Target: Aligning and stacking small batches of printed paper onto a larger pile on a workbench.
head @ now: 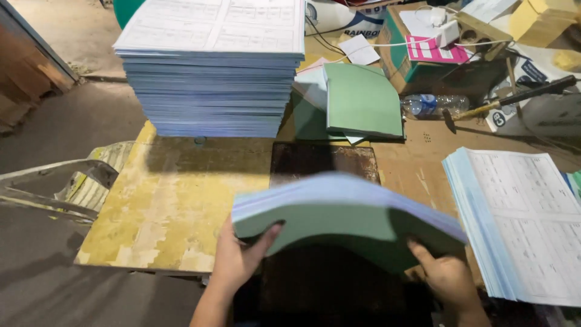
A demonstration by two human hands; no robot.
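Observation:
Both my hands hold one thick bundle of pale blue sheets with a green cover (345, 218), bent upward in the middle above a worn yellow board (163, 206). My left hand (239, 257) grips the bundle's left end, thumb on the green cover. At the bundle's right end, my right hand (445, 275) has its fingers under the bundle. A dark rusty metal plate (315, 160) lies on the board just beyond the bundle.
A tall stack of printed blue sheets (212, 72) stands at the back left. Green covers (360, 100) lie behind the plate. Another pile of printed sheets (520, 218) sits at the right. Boxes, a plastic bottle (433, 104) and a hammer (514, 97) crowd the back right.

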